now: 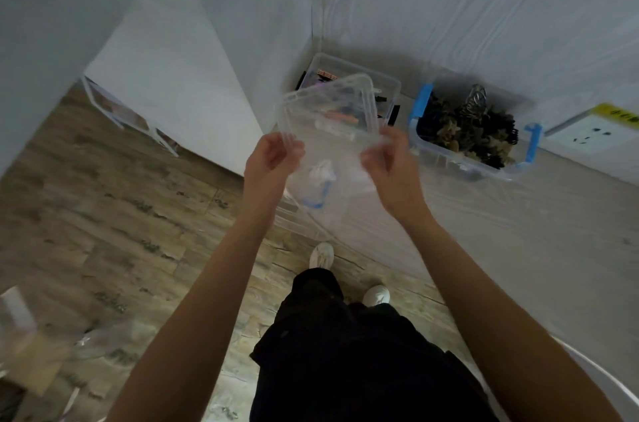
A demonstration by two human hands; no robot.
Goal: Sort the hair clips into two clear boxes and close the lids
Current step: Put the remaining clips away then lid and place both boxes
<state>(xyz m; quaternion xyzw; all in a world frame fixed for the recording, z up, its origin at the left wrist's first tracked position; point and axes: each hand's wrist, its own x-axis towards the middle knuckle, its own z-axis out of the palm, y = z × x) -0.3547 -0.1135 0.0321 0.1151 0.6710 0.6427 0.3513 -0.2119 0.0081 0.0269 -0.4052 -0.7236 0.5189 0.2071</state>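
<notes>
both hands gripped a clear lid in the air, the left hand pinching its 7 o'clock corner, the right hand its 4 o'clock edge. the lid hung tilted over the table edge, above the left clear box, which sat in the wall corner at 12 o'clock with hair clips inside. just beside it, toward 2 o'clock, the right clear box with blue latches stood open, heaped with dark clips. the tabletop at 3 o'clock lay bare. farther right, a wall socket carried a yellow label; its writing was unreadable.
</notes>
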